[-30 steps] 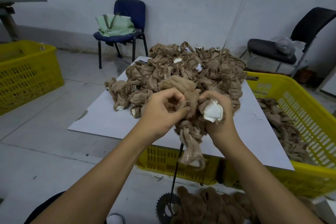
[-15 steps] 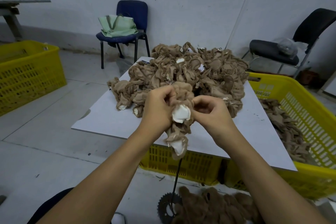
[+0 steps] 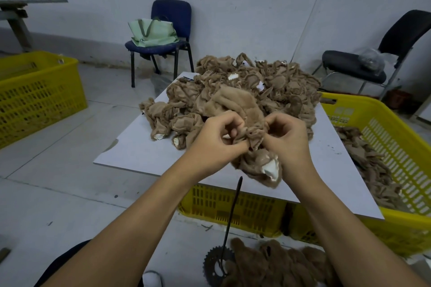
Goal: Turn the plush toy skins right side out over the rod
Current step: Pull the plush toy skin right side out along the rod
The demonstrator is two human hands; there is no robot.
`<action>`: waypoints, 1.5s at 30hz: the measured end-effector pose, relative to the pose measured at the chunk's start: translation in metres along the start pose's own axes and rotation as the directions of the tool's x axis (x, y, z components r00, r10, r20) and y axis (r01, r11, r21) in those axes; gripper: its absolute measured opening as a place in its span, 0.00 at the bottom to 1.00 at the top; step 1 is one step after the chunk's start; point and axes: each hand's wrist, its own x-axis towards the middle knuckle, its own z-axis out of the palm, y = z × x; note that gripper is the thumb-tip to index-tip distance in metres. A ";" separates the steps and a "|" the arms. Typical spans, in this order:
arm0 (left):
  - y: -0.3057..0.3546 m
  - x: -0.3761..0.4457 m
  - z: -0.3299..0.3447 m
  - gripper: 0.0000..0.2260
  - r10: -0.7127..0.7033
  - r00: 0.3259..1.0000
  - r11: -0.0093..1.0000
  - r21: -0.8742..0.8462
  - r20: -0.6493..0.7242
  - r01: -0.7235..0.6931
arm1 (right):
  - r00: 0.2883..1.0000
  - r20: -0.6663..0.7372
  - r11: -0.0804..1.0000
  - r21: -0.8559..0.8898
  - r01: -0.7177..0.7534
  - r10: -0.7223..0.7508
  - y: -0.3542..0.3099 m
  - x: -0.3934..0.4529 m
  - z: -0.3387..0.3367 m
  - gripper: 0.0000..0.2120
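Note:
I hold one brown plush toy skin (image 3: 257,163) in both hands above the near edge of the white board (image 3: 140,149). My left hand (image 3: 217,137) pinches its bunched opening from the left, and my right hand (image 3: 288,140) grips it from the right. A furry brown part sticks up behind my hands, and a white patch hangs low on the skin. The thin black rod (image 3: 232,219) stands bare below the skin, rising from a toothed sprocket base (image 3: 215,265) on the floor. A heap of inside-out skins (image 3: 245,91) covers the board's far half.
Yellow crates stand under the board (image 3: 233,209), at the right with skins inside (image 3: 396,147), and far left (image 3: 39,93). Furry turned skins (image 3: 279,265) lie on the floor by the sprocket. A blue chair with a green bag (image 3: 161,37) and a black chair (image 3: 373,63) stand by the wall.
The skin has come up off the rod, whose tip now shows bare below it. My hands rose and closed together on the bunched opening; a furry part now stands out above them.

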 end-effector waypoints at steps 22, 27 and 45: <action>-0.014 0.013 -0.007 0.18 -0.032 0.950 0.999 -0.049 -0.310 0.018 | 0.957 0.286 0.991 0.099 -0.085 0.054 -0.003 -0.009 -0.004 0.13; -0.018 0.008 0.005 0.15 -0.068 0.932 0.998 -0.036 -0.357 0.059 | 0.984 0.168 0.997 0.041 -0.063 0.056 0.001 -0.011 0.007 0.08; -0.006 0.003 0.007 0.14 -0.039 0.980 0.999 -0.003 -0.197 0.040 | 0.962 0.089 0.947 0.177 -0.269 0.257 0.005 -0.005 0.013 0.02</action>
